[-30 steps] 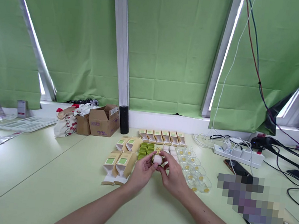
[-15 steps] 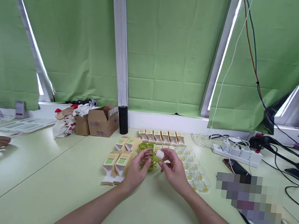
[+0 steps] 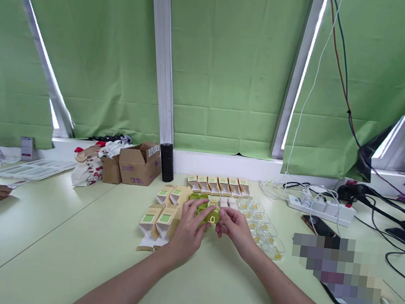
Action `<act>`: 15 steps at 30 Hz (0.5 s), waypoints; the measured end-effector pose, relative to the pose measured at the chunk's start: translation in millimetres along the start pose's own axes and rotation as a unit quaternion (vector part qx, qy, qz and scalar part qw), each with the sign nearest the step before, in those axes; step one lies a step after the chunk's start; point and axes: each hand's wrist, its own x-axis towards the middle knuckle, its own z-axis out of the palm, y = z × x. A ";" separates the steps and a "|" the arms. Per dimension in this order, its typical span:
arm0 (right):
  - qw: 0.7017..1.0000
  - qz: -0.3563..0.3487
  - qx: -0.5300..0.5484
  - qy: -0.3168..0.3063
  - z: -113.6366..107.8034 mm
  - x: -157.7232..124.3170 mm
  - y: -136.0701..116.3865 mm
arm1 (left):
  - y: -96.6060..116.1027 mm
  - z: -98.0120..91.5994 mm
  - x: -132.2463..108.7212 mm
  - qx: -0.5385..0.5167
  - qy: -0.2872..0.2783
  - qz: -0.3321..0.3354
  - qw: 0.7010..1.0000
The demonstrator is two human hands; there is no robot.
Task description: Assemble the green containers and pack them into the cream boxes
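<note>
One green case (image 3: 213,216) gripped over the surface (image 3: 69,234).
Your left hand (image 3: 189,228) and right hand (image 3: 236,230) both close on it; clear trays (image 3: 266,235) sit at its 3 o'clock.

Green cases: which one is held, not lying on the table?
The case between left hand and right hand; other cases lie behind it.
</note>
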 end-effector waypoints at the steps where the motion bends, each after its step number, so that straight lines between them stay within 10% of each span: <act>1: 1.000 0.004 0.000 -0.002 0.1 -0.1 0.5 | -1.0 1.0 -0.2 -0.003 -0.002 0.000 1.000; 15: 0.996 0.051 0.068 -0.034 0.8 -5.2 -3.2 | -3.1 -0.9 3.8 -0.101 -0.020 -0.129 0.986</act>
